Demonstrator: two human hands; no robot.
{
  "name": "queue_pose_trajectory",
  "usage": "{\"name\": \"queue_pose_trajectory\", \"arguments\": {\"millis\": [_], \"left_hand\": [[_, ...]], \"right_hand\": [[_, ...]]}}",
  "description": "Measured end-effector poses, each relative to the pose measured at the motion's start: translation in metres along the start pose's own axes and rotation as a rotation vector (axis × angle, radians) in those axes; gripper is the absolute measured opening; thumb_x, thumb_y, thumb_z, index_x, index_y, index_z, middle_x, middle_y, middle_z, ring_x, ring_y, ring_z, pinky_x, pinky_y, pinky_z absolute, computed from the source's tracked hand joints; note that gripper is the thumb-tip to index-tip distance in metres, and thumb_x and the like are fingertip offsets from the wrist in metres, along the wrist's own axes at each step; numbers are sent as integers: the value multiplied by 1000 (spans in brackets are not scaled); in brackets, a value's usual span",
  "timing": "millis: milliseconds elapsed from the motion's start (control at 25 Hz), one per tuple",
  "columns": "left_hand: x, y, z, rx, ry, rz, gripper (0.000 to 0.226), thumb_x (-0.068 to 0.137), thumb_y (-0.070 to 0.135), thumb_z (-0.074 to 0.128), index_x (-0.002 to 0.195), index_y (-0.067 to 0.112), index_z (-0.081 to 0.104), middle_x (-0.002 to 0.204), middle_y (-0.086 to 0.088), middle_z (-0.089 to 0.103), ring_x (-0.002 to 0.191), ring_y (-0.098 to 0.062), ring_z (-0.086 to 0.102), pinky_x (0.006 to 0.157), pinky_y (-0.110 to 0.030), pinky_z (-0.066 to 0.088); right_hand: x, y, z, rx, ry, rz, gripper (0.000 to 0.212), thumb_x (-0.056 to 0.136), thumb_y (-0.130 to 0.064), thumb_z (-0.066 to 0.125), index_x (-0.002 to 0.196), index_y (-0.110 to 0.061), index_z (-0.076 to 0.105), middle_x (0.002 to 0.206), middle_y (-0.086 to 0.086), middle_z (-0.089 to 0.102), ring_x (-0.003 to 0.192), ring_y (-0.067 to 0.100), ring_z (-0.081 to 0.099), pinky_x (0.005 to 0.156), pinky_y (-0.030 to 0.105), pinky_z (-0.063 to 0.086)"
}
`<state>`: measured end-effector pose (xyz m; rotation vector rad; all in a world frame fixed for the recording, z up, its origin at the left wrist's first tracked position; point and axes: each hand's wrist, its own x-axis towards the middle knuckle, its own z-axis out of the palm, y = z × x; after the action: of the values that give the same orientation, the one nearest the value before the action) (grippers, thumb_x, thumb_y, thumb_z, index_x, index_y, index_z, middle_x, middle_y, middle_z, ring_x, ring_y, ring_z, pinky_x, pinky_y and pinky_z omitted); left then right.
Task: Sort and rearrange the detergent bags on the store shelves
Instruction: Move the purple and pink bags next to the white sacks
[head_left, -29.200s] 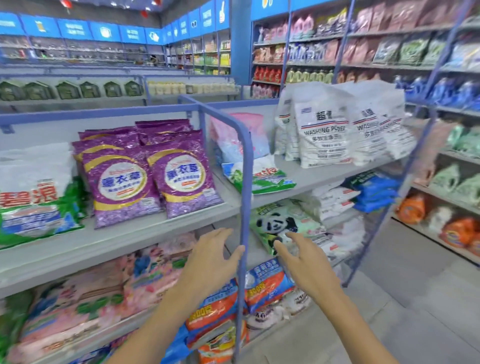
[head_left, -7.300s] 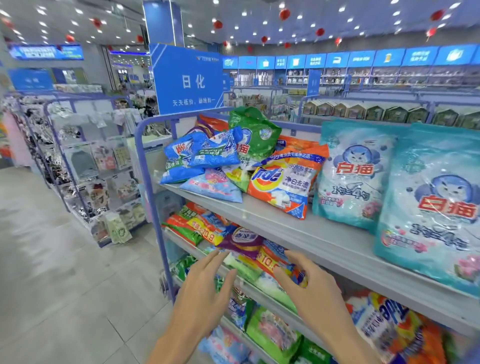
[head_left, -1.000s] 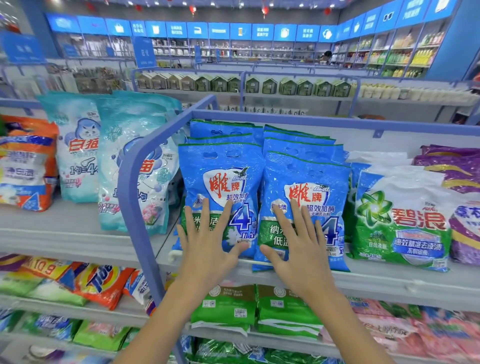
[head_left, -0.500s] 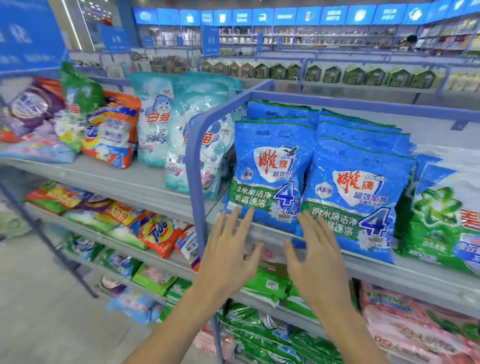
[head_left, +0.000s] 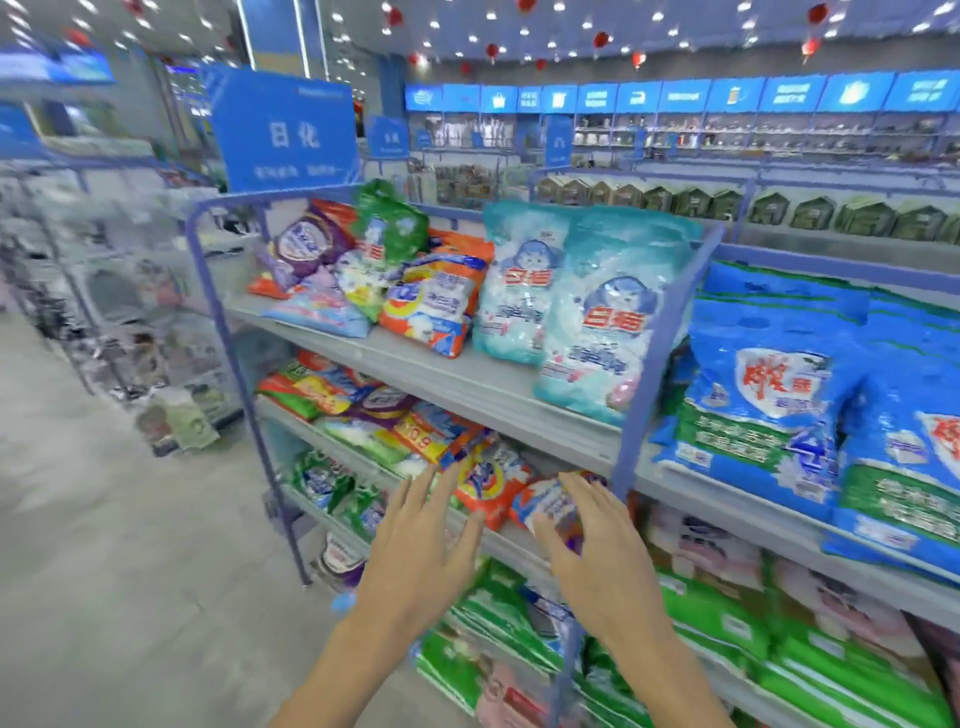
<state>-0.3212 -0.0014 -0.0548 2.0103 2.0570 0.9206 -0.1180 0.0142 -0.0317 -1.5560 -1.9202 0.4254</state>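
Several heaped bags (head_left: 426, 306): piled crooked at the left end of the top shelf (head_left: 467, 376); tugging one could slide its neighbours off the front edge.
Middle-shelf bags (head_left: 488, 486): at that shelf's front edge, just beyond both hands.
Left hand (head_left: 415, 551): spread, empty.
Right hand (head_left: 597, 556): spread, holding nothing, beside the blue post (head_left: 639, 415); contact unclear.

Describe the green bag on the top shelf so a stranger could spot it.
Find the big blue sign above the shelving's left end. Below it, the top shelf holds a jumbled heap of bags. The green bag stands tallest, among purple and orange neighbours.
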Motion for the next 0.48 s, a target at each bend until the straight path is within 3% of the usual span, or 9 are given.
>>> {"name": "queue_pose_trajectory", "arguments": {"millis": [80, 240, 480], "left_hand": [[-3, -28, -23, -11, 19, -18, 79, 91, 75, 26, 156, 32, 31, 161, 5, 34, 151, -20, 26, 122, -42, 27], [-10, -85, -58, -22, 13, -68, 67, 98, 64, 37, 158, 35, 26, 164, 11, 26, 153, -13, 17, 125, -38, 20], [23, -156, -89, -54, 29, -125, 70, 98, 67, 33, 159, 33, 26, 164, 13, 25, 154, -11, 15, 125, -37, 21]], "right_hand": [[5, -28, 22, 60, -12, 23, 61, 99, -55, 52, 154, -32, 39, 159, -12, 38, 149, 9, 29, 121, 32, 27], [17, -70, 63, 82, -47, 56, 62, 98, -59, 51, 153, -33, 39, 159, -11, 40, 147, 11, 33, 121, 37, 30], [50, -119, 109, 88, -121, 68, 60, 99, -60, 48, 153, -38, 38, 159, -15, 37, 146, 8, 32, 120, 36, 28]]}}
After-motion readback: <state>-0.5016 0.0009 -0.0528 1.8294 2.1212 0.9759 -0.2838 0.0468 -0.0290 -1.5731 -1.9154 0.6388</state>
